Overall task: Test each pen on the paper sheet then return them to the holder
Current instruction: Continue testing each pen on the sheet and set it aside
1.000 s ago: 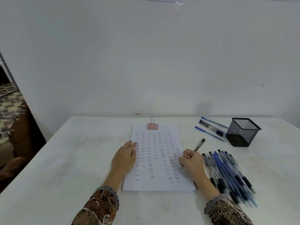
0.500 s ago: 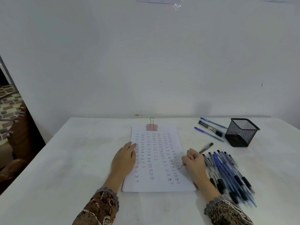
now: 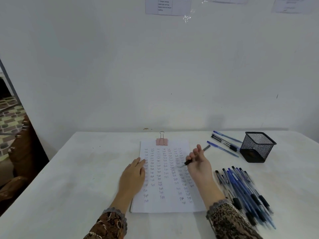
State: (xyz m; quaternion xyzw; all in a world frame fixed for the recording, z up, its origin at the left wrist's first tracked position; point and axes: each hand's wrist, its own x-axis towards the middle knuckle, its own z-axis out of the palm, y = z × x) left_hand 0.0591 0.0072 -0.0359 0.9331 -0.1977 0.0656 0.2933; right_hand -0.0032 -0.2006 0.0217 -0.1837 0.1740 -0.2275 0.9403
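Note:
A white paper sheet (image 3: 165, 204) covered in columns of small written words lies in the middle of the table, held at the top by a pink binder clip (image 3: 161, 141). My left hand (image 3: 132, 176) rests flat on the sheet's left edge. My right hand (image 3: 198, 165) is lifted above the sheet's right side and holds a black pen (image 3: 188, 162), tip pointing left and down, clear of the paper. A black mesh holder (image 3: 257, 146) stands at the right rear, with no pens showing above its rim.
Several blue and black pens (image 3: 245, 192) lie in a heap right of the sheet. Three more pens (image 3: 224, 144) lie between the sheet and the holder. The white table (image 3: 69, 187) meets a white wall behind; a dark wooden object stands off the left edge.
My right hand has lifted off the lower right of the sheet and moved up and away, taking the pen's tip off the paper. My left hand has stayed in place.

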